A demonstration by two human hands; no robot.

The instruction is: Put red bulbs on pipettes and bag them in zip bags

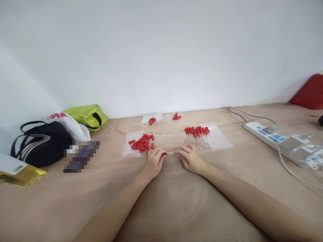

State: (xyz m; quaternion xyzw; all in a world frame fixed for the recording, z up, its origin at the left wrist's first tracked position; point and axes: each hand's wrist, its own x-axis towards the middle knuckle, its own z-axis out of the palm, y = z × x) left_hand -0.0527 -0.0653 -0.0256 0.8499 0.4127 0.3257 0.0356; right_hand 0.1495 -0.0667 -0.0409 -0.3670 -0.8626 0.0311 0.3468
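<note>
My left hand [153,162] pinches a red rubber bulb [165,154] at the middle of the table. From the bulb a thin clear dropper tube [171,153] runs across to my right hand [189,159], whose fingers are closed on its other end. Just behind my hands lies a row of bare dropper tubes [168,140]. Left of the row, loose red bulbs [141,143] are heaped on a clear plastic bag [127,151]. On the right, several droppers with red bulbs [196,131] lie side by side, partly over another clear bag [220,139].
Small bags with a few red bulbs [152,120] lie near the wall. A power strip [262,132] with plugs and cables stands at right, a red object [309,92] behind it. At left are a black bag [42,143], a green bag [87,116] and a yellow packet [22,173].
</note>
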